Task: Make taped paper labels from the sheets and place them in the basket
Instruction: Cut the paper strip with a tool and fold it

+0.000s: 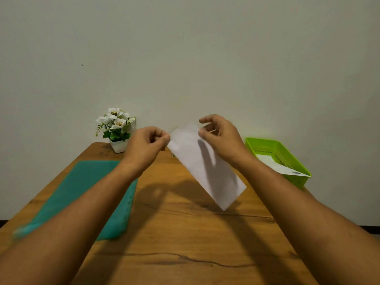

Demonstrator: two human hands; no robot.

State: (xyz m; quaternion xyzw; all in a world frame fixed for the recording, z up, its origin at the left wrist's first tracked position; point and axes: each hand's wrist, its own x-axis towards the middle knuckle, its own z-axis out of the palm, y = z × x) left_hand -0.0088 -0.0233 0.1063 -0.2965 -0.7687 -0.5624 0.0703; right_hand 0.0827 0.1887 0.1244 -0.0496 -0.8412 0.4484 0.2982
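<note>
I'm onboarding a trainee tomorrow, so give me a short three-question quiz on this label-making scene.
1. True or false: the white paper strip lies flat on the table.
2. The left hand and right hand each: A) pinch the strip's upper end B) press it flat C) hold nothing.
3. Fill in: inside the green basket lies a ____.

Key: 1 false, it is held in the air. 2 A. 3 sheet of paper.
</note>
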